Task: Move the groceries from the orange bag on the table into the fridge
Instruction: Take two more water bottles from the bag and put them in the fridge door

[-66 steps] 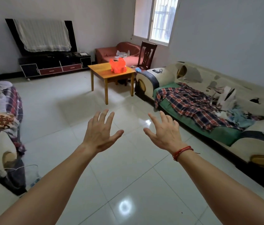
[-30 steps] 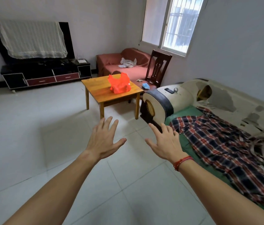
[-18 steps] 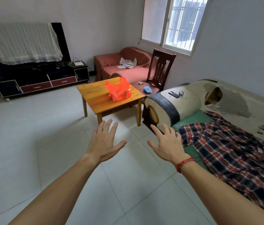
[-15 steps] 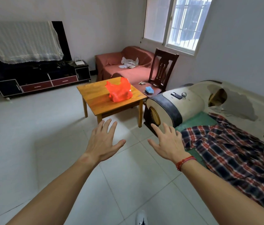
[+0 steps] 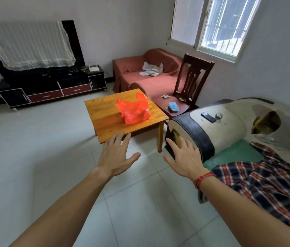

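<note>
My left hand (image 5: pixel 116 157) and right hand (image 5: pixel 185 160) hover over the floor tiles (image 5: pixel 51 175), fingers spread wide, holding nothing. The orange bag (image 5: pixel 133 110) sits on the wooden table (image 5: pixel 101 113) ahead, touched by neither of my 2 hands; its contents are only a blur through the plastic

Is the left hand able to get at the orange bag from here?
Probably not yet: the left hand hovers short of the table; the orange bag sits mid-table. Nothing blocks the way.

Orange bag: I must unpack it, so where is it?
Head view, centre: the orange bag sits on the wooden table, left of the dark chair.
</note>
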Available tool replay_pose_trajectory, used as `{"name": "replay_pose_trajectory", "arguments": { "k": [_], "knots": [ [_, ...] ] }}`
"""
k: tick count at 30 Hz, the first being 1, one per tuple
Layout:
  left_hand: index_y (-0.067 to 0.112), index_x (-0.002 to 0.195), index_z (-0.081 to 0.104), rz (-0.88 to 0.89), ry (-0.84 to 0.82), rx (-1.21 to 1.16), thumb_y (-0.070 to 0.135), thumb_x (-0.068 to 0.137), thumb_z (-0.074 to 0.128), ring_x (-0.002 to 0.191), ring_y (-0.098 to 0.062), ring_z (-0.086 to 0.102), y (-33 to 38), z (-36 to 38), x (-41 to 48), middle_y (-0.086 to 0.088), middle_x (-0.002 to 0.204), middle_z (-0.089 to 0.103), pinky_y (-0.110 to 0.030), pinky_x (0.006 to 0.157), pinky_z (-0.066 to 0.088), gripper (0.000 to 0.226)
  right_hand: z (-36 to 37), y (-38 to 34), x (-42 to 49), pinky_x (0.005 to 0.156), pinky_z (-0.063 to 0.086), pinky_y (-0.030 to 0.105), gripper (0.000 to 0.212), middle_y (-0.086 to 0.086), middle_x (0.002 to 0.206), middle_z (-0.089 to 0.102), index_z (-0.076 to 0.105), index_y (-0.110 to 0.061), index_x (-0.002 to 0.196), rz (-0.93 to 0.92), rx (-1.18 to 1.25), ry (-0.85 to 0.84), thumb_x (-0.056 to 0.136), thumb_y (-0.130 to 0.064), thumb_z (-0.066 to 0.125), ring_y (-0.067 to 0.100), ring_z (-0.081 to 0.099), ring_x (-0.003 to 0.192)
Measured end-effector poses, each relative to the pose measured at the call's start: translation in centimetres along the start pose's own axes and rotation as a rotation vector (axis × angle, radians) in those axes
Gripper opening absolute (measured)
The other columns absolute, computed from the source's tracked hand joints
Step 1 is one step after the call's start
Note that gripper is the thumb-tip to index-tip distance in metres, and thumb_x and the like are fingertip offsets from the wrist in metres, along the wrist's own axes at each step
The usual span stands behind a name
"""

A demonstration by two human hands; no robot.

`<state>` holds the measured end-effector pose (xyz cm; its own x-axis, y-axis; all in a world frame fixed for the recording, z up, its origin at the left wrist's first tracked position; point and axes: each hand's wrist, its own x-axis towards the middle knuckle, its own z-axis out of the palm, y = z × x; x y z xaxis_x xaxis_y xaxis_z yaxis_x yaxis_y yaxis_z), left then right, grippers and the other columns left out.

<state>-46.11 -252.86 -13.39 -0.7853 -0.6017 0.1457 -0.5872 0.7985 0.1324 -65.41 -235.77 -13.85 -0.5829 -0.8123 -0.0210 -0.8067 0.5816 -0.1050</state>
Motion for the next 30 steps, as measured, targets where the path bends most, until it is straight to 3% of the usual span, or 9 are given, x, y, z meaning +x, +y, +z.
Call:
{"name": "replay_pose_trajectory", "arguments": {
  "k": [15,23,30],
  "knots": [
    [0.020,0.154,0.023,-0.104,-0.044,-0.067,0.078,0.079,0.018,0.148,-0.027,0.018,-7.5,5.9,18.7,-0.005,0.161,0.022,-0.047,0.116,0.024,0.095,2.7,-0.6,22.3,0.114,0.032,0.051,0.073,0.012,0.161,0.027,0.017,-0.035,0.158,-0.076,-0.025,-0.030,0.096,-0.065,0.041,0.033,0.031,0.144],
    [0.018,0.151,0.031,-0.093,-0.051,-0.110,0.078,0.078,0.019,0.144,-0.030,0.027,-12.8,8.7,30.2,-0.011,0.158,0.029,-0.044,0.113,0.029,0.095,2.6,-1.8,34.5,0.105,0.038,0.050,0.071,0.010,0.149,0.039,0.021,-0.035,0.157,-0.065,-0.071,-0.028,0.095,-0.062,0.044,0.033,0.040,0.133],
    [0.019,0.151,0.031,-0.082,-0.080,-0.135,0.077,0.079,0.022,0.144,-0.030,0.025,-16.0,10.3,36.7,-0.010,0.158,0.028,-0.045,0.113,0.029,0.093,2.8,-2.9,41.7,0.110,0.035,0.054,0.072,0.014,0.157,0.033,0.018,-0.036,0.157,-0.050,-0.064,-0.074,0.095,-0.063,0.044,0.036,0.033,0.142]
  ]
}}
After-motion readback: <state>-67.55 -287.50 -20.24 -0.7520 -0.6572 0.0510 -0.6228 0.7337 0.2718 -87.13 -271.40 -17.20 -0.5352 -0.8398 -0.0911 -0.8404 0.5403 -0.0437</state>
